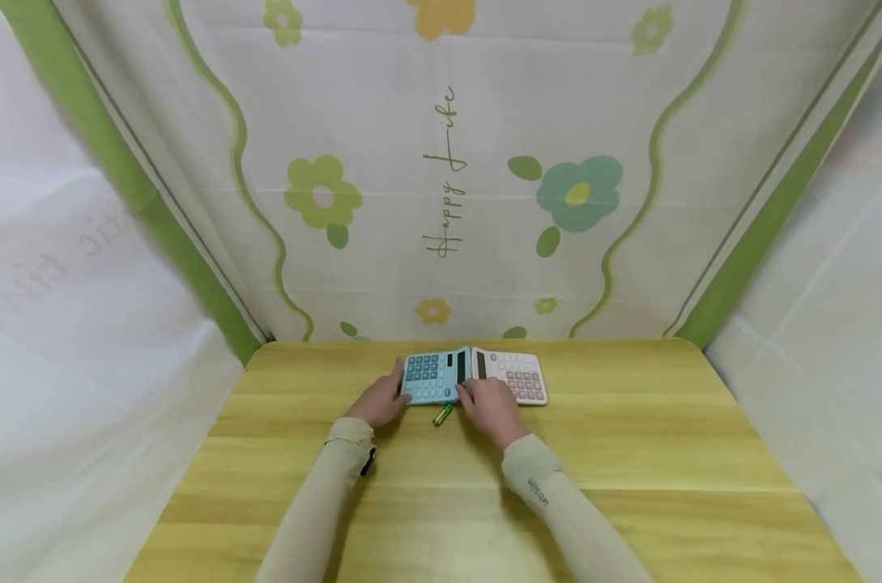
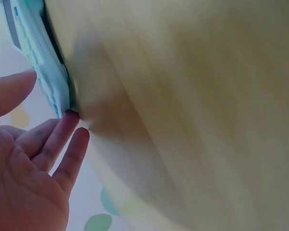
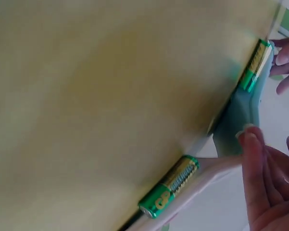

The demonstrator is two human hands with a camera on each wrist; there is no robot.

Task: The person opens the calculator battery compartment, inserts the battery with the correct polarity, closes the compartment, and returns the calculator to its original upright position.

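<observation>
A blue calculator [image 1: 429, 377] lies on the table beside a pinkish-white calculator [image 1: 528, 376], their display ends meeting. My left hand [image 1: 382, 399] is at the blue one's left edge. In the left wrist view its fingers are mostly straight, and a fingertip [image 2: 72, 115] touches the corner; the thumb is near the keys. Over the seam between the calculators is my right hand [image 1: 495, 407], its fingertips [image 3: 252, 132] touching the blue calculator's near corner. A green-and-gold battery [image 1: 443, 414] lies before the blue calculator. Another GP battery [image 3: 170, 186] lies along the pale calculator's near edge, hidden in the head view.
The wooden table [image 1: 441, 502] runs back to a white flowered curtain [image 1: 448, 186]. White cloth walls with green strips [image 1: 783, 202] stand on both sides. A dark band [image 1: 368, 461] sits at the left sleeve's cuff.
</observation>
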